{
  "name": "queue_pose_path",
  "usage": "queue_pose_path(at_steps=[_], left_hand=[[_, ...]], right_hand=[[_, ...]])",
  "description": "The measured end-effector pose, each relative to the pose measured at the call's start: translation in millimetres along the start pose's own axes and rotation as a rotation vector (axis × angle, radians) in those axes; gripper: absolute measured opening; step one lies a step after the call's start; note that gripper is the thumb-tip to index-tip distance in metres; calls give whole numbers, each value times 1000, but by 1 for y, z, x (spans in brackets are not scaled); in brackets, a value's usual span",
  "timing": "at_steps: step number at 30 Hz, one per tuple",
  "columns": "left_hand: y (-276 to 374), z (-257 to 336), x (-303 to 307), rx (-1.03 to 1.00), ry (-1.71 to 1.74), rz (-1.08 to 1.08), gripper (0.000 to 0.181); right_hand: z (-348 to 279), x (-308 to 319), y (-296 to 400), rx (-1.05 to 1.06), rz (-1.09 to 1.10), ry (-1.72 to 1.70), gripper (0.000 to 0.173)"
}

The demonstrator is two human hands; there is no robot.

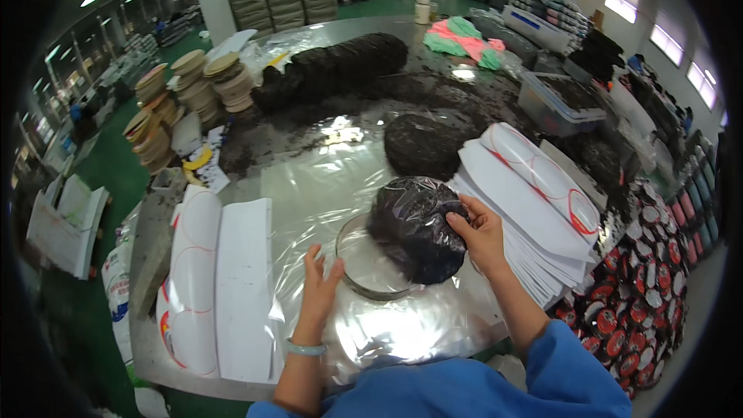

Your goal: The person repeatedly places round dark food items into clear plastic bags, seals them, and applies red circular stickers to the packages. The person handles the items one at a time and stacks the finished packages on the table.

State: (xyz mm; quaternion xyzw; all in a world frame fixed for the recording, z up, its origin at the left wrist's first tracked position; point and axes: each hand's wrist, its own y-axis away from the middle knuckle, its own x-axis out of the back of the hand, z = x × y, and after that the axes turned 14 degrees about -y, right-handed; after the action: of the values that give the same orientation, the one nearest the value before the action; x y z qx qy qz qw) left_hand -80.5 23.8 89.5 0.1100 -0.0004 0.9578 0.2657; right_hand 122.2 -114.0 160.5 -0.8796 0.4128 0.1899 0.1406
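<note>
Between thumb and fingers, my right hand (479, 232) grips the edge of a round, dark disc wrapped in clear film (418, 229), tilted over a shallow ring (377, 296). The disc hides part of the ring. At the ring's left rim is my left hand (323, 281), its fingers apart and holding nothing; whether it touches the rim I cannot tell. Clear plastic film (313, 186) lies spread under the ring on the metal table. A flat round pile of dark material (421, 145) lies just beyond the disc.
Rolled printed sheets (194, 278) and white paper (244, 290) lie left; more printed sheets (540, 174) and a paper stack (516, 209) lie right. Farther back are a long dark roll (348, 64), stacked round discs (229, 81), a plastic bin (551, 104) and pink-green cloth (464, 40).
</note>
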Motion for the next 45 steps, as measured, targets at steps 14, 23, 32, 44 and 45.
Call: queue_pose_path(at_steps=[14,23,32,44,45], left_hand=[[65,-27,237,129,-1123,464,61],[116,-72,200,-111,-710,67,17],[111,-119,280,237,-1305,585,52],[83,-63,307,210,-1093,410,37],[81,-63,316,183,-973,348,32]], right_hand=[[75,13,-11,-273,-114,262,29],[108,44,-17,-422,-341,261,25],[103,48,-14,-428,-341,233,24],[95,43,-15,-424,-378,239,22],[96,44,-15,-418,-383,245,23]])
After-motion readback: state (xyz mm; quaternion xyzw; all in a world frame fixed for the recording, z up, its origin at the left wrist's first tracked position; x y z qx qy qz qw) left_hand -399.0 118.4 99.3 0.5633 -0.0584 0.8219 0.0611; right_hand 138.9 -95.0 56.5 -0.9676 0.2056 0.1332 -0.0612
